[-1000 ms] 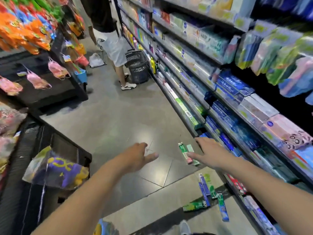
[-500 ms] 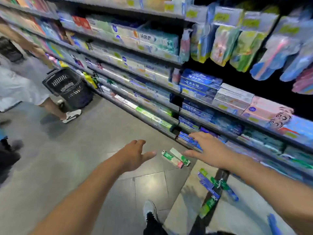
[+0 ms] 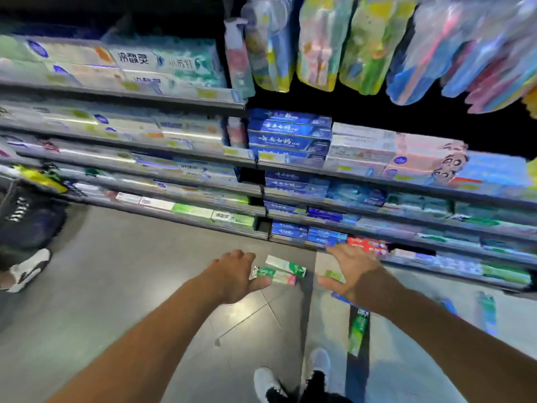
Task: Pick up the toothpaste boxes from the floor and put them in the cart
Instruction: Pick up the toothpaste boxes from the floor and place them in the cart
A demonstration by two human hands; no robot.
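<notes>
Two green-and-white toothpaste boxes [image 3: 280, 271] lie side by side on the grey floor in front of the bottom shelf. My left hand [image 3: 234, 276] hovers just left of them, fingers relaxed and holding nothing. My right hand [image 3: 350, 270] is spread open to their right, above another small green box [image 3: 334, 275]. A green box [image 3: 359, 330] lies on the floor under my right forearm, and more blue and green boxes [image 3: 486, 311] lie further right. No cart is in view.
Shelves [image 3: 255, 162] packed with toothpaste boxes run across the view, with hanging toothbrush packs [image 3: 319, 45] above. A black basket [image 3: 26, 216] and another person's white shoe [image 3: 27, 270] are at the left. My own shoes [image 3: 267, 383] show at the bottom.
The view has swung right and down toward the shelf. Both hands have come closer to the two green boxes, the left one now almost touching them.
</notes>
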